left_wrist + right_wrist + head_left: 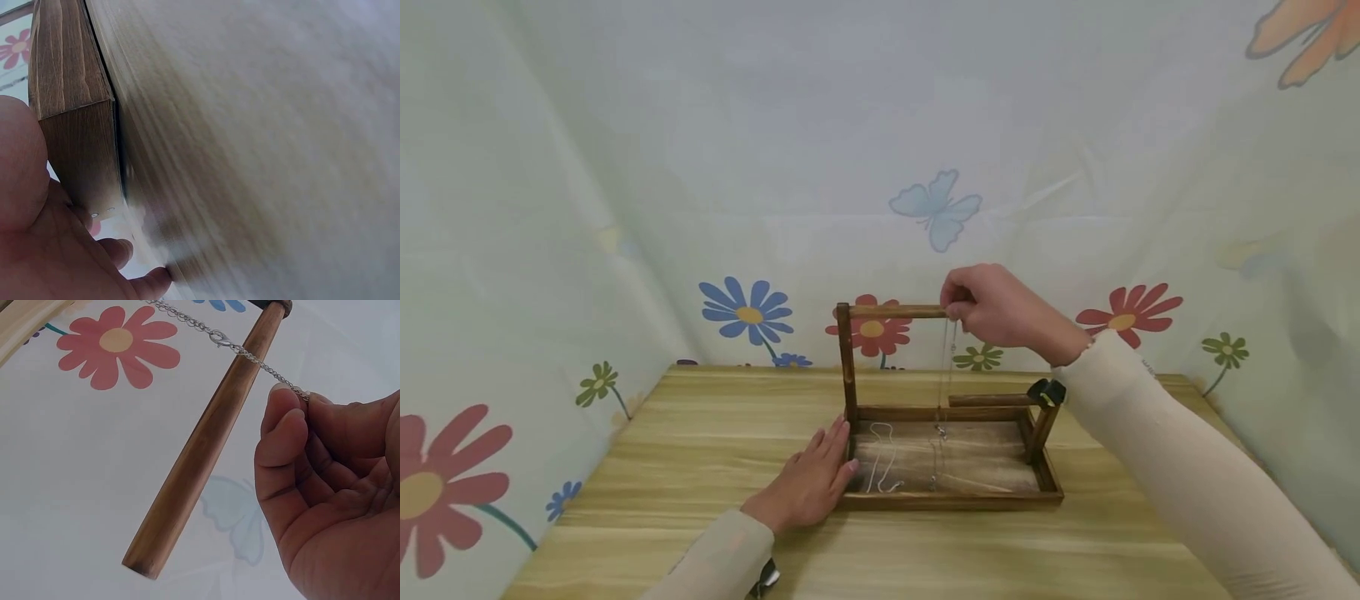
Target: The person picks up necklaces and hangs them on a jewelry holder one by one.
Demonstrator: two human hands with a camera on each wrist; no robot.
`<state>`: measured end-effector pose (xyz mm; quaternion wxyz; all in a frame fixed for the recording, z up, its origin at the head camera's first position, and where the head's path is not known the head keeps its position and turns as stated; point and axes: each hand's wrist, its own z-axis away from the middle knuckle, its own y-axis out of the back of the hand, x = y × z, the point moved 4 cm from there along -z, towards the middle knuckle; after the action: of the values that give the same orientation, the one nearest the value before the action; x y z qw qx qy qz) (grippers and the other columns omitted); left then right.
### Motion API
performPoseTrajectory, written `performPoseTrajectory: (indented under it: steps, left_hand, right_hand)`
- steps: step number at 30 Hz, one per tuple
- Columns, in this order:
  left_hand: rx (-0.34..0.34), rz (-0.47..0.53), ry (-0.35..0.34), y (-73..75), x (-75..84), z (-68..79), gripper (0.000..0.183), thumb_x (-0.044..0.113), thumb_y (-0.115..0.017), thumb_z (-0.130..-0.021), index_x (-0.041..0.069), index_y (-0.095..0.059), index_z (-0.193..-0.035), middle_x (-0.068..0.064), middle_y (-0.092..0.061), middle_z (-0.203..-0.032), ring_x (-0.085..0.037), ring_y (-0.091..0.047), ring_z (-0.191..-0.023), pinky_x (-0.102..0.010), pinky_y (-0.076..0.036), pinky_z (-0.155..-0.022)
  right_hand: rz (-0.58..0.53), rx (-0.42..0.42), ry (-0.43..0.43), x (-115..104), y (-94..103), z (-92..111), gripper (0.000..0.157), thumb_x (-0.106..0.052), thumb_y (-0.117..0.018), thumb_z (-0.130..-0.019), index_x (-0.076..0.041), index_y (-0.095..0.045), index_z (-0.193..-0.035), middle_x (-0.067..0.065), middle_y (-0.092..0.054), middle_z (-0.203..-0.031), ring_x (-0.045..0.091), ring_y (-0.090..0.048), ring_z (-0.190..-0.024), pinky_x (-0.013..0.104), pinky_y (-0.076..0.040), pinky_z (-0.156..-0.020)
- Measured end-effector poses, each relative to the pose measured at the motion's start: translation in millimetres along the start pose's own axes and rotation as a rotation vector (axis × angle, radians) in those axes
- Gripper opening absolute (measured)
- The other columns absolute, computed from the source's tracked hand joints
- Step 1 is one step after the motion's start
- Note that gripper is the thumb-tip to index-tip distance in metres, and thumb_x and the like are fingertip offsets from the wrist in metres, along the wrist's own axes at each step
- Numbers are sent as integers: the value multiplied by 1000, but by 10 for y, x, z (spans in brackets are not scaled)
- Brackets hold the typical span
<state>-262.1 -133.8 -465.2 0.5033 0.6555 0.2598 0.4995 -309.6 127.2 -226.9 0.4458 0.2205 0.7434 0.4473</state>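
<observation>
My right hand (996,304) is raised at the free end of a stand's upper wooden bar (891,312). Its thumb and index finger pinch a thin silver chain necklace (272,372), whose round clasp shows in the right wrist view. From there the chain hangs down toward the tray (955,502) of the stand. My left hand (808,483) lies with extended fingers against the tray's left end, its thumb over the rim. In the left wrist view, the dark wooden tray corner (78,137) is beside the palm.
Another silver chain (892,458) lies inside the tray on the left. A shorter, lower bar (988,401) juts left from the stand's right post (1041,433). The stand is on a wood-grain table (715,433), before a flowered backdrop (820,167).
</observation>
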Motion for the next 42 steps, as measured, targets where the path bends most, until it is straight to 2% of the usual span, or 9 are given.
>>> performPoseTrajectory:
  steps: [9,19,23,42]
  left_hand:
    - [9,3,6,20,9,-5,66,38,-38,-114,3,-21,-166,-12,-16,-176,-46,-26,-158,-73,-32,-117]
    - [-7,15,16,5,19,-47,66,40,-38,-114,4,-20,-166,-11,-15,-177,-45,-25,-159,-72,-31,-118]
    - [-11,17,13,14,23,-51,66,40,-38,-114,4,-20,-167,-10,-15,-177,-44,-24,-160,-72,-30,-119]
    - [-11,17,19,10,21,25,65,39,-38,-114,4,-21,-166,-10,-16,-176,-45,-25,-159,-73,-31,-117]
  right_hand:
    - [14,8,-25,95,114,104,12,-4,-57,-105,-3,-68,-104,11,-70,-94,19,-65,-77,41,-54,-81]
    - [30,21,-13,169,229,198,13,-3,-56,-105,-3,-68,-103,11,-69,-92,19,-65,-75,40,-53,-78]
    - [40,24,-33,193,261,233,13,-3,-55,-105,-3,-68,-102,11,-69,-91,18,-65,-75,40,-53,-77]
    - [90,27,-48,297,374,321,14,-3,-53,-105,-4,-67,-101,10,-68,-88,19,-66,-76,37,-53,-73]
